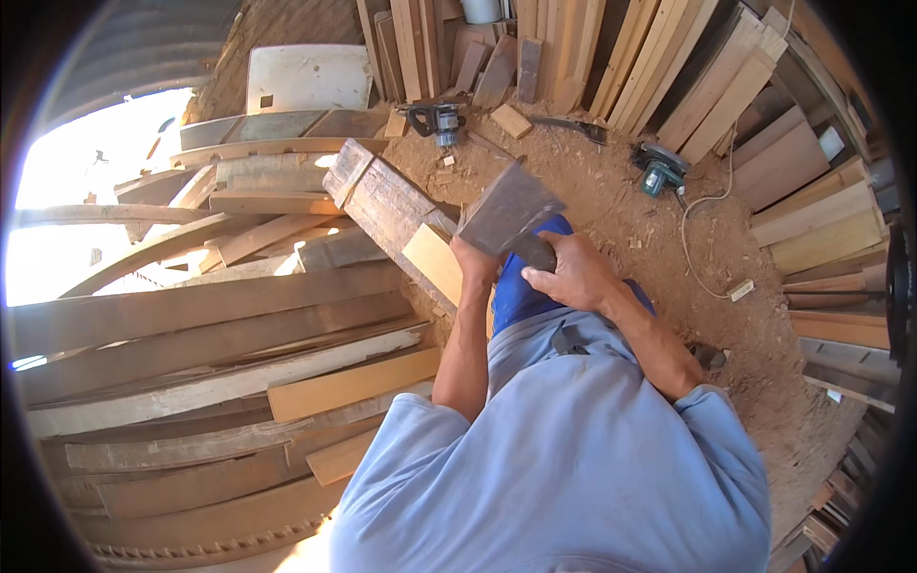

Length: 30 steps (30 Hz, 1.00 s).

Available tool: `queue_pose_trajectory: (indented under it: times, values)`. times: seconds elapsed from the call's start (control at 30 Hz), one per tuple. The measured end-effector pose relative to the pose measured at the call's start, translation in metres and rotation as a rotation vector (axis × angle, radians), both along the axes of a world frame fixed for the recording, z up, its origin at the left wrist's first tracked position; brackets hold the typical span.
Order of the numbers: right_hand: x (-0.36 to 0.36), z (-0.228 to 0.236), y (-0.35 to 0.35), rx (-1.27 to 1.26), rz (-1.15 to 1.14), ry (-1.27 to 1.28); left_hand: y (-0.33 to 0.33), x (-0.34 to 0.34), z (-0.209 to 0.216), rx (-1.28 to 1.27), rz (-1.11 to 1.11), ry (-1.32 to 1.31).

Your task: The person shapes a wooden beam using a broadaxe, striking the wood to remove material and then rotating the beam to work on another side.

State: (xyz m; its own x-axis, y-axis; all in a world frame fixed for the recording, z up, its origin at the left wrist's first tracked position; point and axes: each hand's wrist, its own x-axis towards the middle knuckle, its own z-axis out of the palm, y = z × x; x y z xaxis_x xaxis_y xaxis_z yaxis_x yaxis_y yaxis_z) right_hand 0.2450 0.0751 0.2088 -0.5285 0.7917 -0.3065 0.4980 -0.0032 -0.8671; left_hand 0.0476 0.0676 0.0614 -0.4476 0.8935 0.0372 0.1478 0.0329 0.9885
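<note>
My right hand [580, 272] is closed around the short, dark, rounded handle of a broad-headed tool [513, 212], whose flat, squarish head is dark grey-brown. Whether it is a mallet or a blade cannot be told. Just behind the head's lower left edge is my left hand [475, 258], its fingers hidden by the tool. Next to that hand, a pale wooden board [435, 263] lies on a thick, weathered plank [382, 196] with a band around its far end. Below the tool, blue trousers [521, 291] cover my legs.
Stacked boards [210, 315] fill the left side. On the sawdust-covered ground [592, 172] are a power tool [439, 121], a small wood block [512, 120] and a green circular saw [659, 170] with a pale cord [688, 239]. Upright planks [573, 48] line the back; more boards [821, 229] stand right.
</note>
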Motion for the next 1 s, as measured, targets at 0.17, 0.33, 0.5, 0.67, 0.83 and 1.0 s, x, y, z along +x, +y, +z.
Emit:
queue_pose_trajectory:
  times: [0.17,0.33,0.5,0.67,0.83,1.0]
  values:
    - [-0.019,-0.017,-0.027,0.246,-0.090,0.711,0.027,-0.026,-0.028,-0.078,0.251,0.181]
    - [0.015,-0.025,-0.039,0.104,0.068,0.595,-0.025,0.009,0.007,-0.020,-0.177,0.407]
    - [0.015,-0.017,-0.044,0.023,0.053,0.544,-0.042,-0.009,-0.017,0.038,0.063,0.215]
    - [0.016,-0.009,-0.047,0.072,0.031,0.579,0.000,-0.053,-0.017,-0.021,0.313,0.080]
    - [0.025,-0.027,-0.055,0.046,0.014,0.642,-0.047,-0.021,-0.023,0.109,-0.090,0.361]
    - [0.028,-0.007,-0.055,0.104,0.016,0.540,-0.027,-0.045,-0.007,0.038,0.396,-0.046]
